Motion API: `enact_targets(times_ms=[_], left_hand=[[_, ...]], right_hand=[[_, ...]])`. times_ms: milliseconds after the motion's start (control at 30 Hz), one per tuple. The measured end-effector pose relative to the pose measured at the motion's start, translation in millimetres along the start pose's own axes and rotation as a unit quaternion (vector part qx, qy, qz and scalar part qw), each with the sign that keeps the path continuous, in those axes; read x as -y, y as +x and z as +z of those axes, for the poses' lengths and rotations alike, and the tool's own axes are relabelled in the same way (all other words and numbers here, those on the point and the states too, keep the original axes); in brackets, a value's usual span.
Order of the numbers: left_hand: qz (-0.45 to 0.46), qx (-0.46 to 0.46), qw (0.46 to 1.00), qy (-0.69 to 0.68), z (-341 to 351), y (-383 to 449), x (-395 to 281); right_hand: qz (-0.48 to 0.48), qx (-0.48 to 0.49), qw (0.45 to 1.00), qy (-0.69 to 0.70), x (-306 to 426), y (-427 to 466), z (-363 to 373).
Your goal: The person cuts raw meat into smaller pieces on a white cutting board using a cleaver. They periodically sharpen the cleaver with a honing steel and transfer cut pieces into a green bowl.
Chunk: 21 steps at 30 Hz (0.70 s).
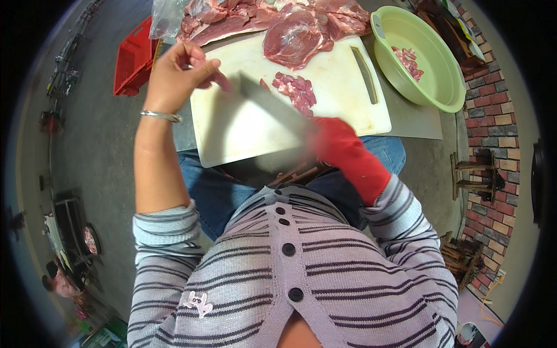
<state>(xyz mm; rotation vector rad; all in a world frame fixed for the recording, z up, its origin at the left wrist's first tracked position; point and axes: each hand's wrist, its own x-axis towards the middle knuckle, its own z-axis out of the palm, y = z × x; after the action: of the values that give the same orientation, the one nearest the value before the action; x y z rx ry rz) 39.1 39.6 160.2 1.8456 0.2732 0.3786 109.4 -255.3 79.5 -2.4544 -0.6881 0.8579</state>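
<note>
My right hand (335, 139), in a red glove, grips a wide-bladed knife (274, 104), blurred, its blade pointing up and left over the white cutting board (243, 139). My left hand (185, 71) is bare, bent at the wrist, above the board's upper left part. Something pink and blurred shows under its fingers; I cannot tell whether it is meat or fingertips. Small cut meat pieces (298, 91) lie in a pile near the blade. Beyond them, a large piece of raw meat (291, 39) rests on the board's far edge, against more raw meat (226, 21).
A green plastic basin (439, 82) with some meat pieces (408, 63) stands right of the board. To the left are a clear plastic bag (167, 19) and a red plastic crate (132, 61). Wooden stools (474, 176) stand by the brick-patterned wall. Another person (63, 285) is far left.
</note>
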Motion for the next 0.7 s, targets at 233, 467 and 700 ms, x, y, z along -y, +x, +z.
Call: enact_targets(times_ms=[233, 467, 700], left_hand=[[-0.124, -0.007, 0.894, 0.431, 47, -58, 100], [0.279, 0.061, 0.895, 0.343, 81, -85, 128], [0.281, 0.034, 0.907, 0.312, 90, -79, 140]], right_hand=[[0.059, -0.073, 0.994, 0.054, -18, -13, -31], [-0.061, -0.061, 0.996, -0.020, 7, -36, -17], [0.025, 0.054, 0.996, -0.065, 15, -37, -10]])
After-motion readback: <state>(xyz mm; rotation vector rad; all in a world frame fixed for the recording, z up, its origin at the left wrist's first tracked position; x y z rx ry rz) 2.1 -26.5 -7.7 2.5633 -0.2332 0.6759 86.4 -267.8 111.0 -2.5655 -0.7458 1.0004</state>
